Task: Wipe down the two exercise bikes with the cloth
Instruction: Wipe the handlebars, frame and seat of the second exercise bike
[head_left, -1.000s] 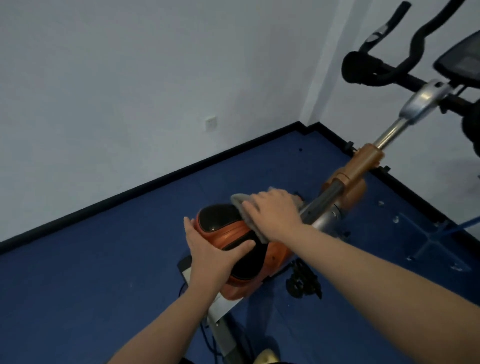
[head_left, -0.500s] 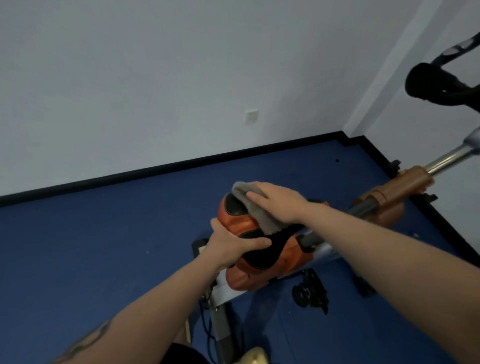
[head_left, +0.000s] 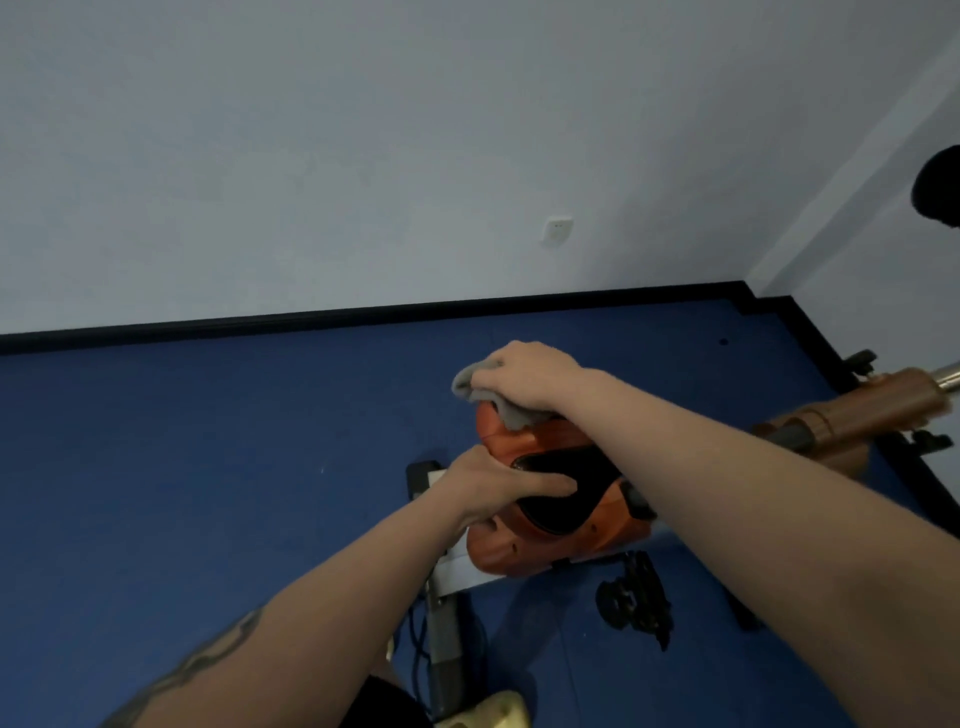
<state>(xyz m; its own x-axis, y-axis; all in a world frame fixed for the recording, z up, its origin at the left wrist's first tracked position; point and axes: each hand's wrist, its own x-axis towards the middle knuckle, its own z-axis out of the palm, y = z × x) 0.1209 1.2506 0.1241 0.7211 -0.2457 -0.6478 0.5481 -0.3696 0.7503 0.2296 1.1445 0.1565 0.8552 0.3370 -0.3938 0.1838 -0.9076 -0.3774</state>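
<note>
Right hand (head_left: 524, 376) clamped on the grey cloth (head_left: 511, 413), pressing it on the far end of the orange bike saddle (head_left: 566, 499), left hand (head_left: 498, 486) gripping the saddle's near side; cloth looks soft and limp, best kept bunched under the palm

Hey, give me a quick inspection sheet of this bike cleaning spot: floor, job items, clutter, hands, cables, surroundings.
Surface: blue floor, a few pale specks.
Job's things: grey cloth pressed on the far end of the orange and black bike housing; second bike not identifiable.
Clutter: nothing seen.
Hands: right hand holds the cloth on the housing; left hand grips the housing's near side.
Cables: dark cable beside the grey frame bar.
Surroundings: pale wall with a socket, black skirting, black pedal.
</note>
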